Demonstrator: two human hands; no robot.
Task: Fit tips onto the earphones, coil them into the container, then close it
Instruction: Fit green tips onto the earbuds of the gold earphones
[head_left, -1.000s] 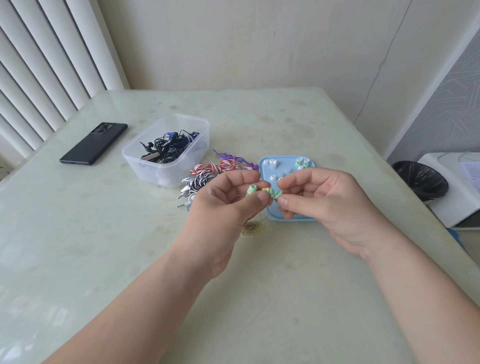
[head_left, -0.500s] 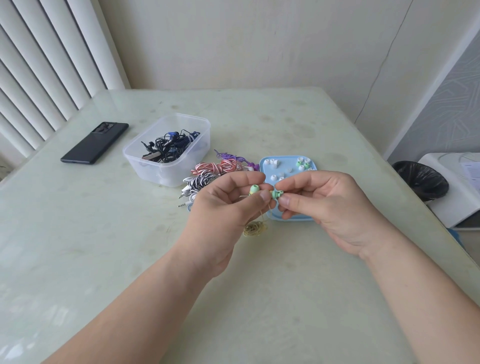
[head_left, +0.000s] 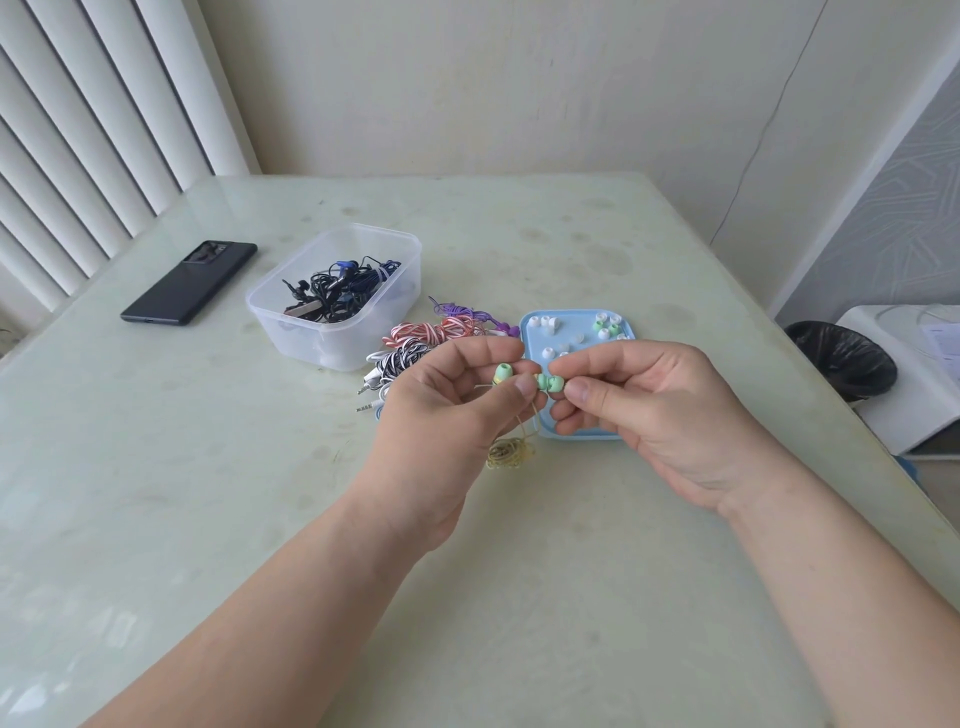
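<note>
Two earbuds (head_left: 503, 373), left hand (head_left: 447, 410), right hand (head_left: 660, 410)

Container (head_left: 337, 306) sits centre-left on table (head_left: 156, 467); phone (head_left: 189, 283) to its left, coiled earphones (head_left: 431, 343) and tips tray (head_left: 535, 332) to its right.

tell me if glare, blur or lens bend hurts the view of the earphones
Head view: soft daylight, only a faint sheen on the table; the earphones pinched between left hand and right hand read sharp; the wide lens splays the blinds at the left edge.
</note>
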